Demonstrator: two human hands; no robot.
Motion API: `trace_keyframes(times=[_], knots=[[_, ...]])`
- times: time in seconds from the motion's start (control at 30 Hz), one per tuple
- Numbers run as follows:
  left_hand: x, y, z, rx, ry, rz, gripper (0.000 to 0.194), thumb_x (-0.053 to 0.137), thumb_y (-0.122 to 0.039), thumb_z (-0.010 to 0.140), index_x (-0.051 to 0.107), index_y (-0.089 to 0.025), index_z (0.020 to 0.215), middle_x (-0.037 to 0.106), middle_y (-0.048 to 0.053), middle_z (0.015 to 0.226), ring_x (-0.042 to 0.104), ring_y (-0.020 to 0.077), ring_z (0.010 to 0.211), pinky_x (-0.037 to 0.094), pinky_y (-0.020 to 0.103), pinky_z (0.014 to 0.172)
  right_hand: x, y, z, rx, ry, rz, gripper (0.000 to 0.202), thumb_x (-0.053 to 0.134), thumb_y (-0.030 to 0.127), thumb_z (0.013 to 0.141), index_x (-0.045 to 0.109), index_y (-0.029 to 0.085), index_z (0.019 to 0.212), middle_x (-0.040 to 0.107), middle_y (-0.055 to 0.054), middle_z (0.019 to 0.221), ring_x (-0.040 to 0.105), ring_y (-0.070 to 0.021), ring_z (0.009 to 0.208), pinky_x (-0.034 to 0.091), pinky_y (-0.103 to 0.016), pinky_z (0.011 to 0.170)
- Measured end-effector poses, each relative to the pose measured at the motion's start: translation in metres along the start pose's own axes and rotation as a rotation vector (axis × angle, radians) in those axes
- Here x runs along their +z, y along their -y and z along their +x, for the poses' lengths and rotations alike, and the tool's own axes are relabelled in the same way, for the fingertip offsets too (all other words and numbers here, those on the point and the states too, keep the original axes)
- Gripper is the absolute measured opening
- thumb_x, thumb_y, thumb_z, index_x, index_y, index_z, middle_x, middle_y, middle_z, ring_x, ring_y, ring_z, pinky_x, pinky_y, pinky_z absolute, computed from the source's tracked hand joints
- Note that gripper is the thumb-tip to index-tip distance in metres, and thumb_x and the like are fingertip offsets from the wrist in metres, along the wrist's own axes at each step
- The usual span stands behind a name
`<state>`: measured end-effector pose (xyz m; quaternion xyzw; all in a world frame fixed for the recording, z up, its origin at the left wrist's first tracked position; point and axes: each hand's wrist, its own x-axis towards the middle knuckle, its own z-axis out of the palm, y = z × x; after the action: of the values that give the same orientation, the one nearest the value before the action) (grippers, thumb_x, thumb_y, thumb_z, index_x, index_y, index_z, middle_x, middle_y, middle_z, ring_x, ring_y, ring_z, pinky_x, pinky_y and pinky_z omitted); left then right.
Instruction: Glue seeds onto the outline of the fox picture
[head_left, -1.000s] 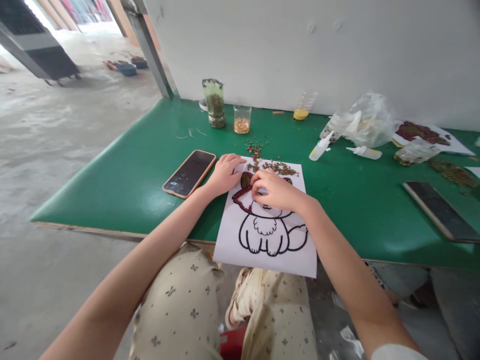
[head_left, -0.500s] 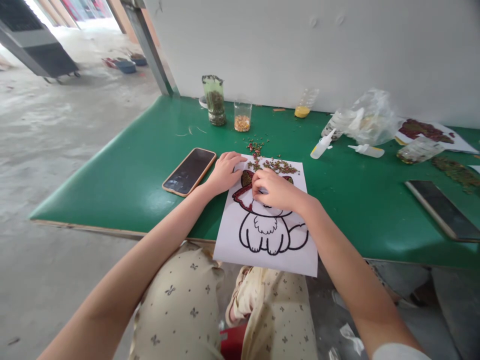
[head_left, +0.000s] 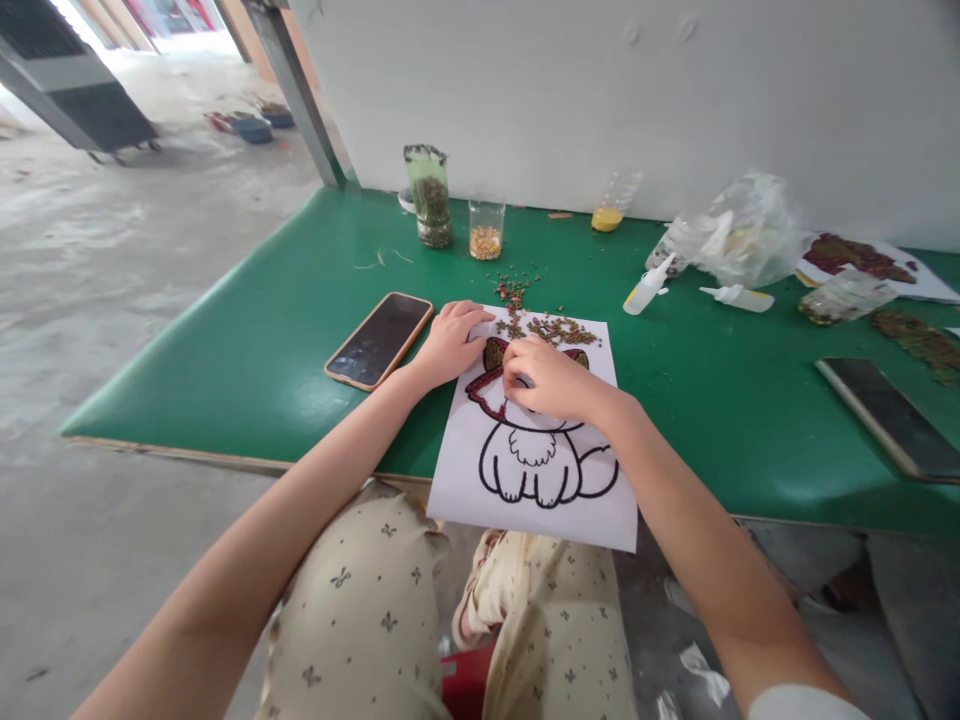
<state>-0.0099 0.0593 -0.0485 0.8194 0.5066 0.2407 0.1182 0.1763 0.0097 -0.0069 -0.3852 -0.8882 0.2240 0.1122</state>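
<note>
A white sheet of paper (head_left: 459,480) with a black outline drawing of a fox-like animal lies over the table's front edge. Dark red beans (head_left: 489,392) fill part of its head, and green ones fill the ears. My left hand (head_left: 453,345) rests with fingers stretched out on the sheet's upper left corner. Over the animal's face, my right hand (head_left: 551,378) has its fingertips pinched together and pointing down; whatever sits between them is hidden. Loose green and red beans (head_left: 562,330) are scattered along the sheet's top and on the table beyond.
A phone (head_left: 380,340) lies left of the sheet, another phone (head_left: 892,415) at right. Behind stand a green cut bottle (head_left: 430,200) and a cup of corn kernels (head_left: 486,235). Glue bottles (head_left: 649,285), a plastic bag (head_left: 757,235) and a bean-covered picture (head_left: 862,262) are back right.
Both hands keep almost the same place on the sheet. The view has shifted very slightly; nothing else has visibly moved.
</note>
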Motion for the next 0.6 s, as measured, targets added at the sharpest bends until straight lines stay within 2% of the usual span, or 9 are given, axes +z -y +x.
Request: trace_keyframes(times=[0.6], knots=[[0.001,-0.0006,0.0003,-0.003,-0.003,0.006,0.043,0.044,-0.014,0.074,0.063,-0.019,0.112,0.058,0.008,0.122,0.044,0.025,0.122,0.033,0.044,0.11,0.003,-0.0004,-0.0002,-0.033,0.001,-0.008,0.018,0.052,0.006,0.075,0.056,0.02,0.063,0.058,-0.007,0.089,0.049,-0.0236,0.096,0.044,-0.036,0.085]])
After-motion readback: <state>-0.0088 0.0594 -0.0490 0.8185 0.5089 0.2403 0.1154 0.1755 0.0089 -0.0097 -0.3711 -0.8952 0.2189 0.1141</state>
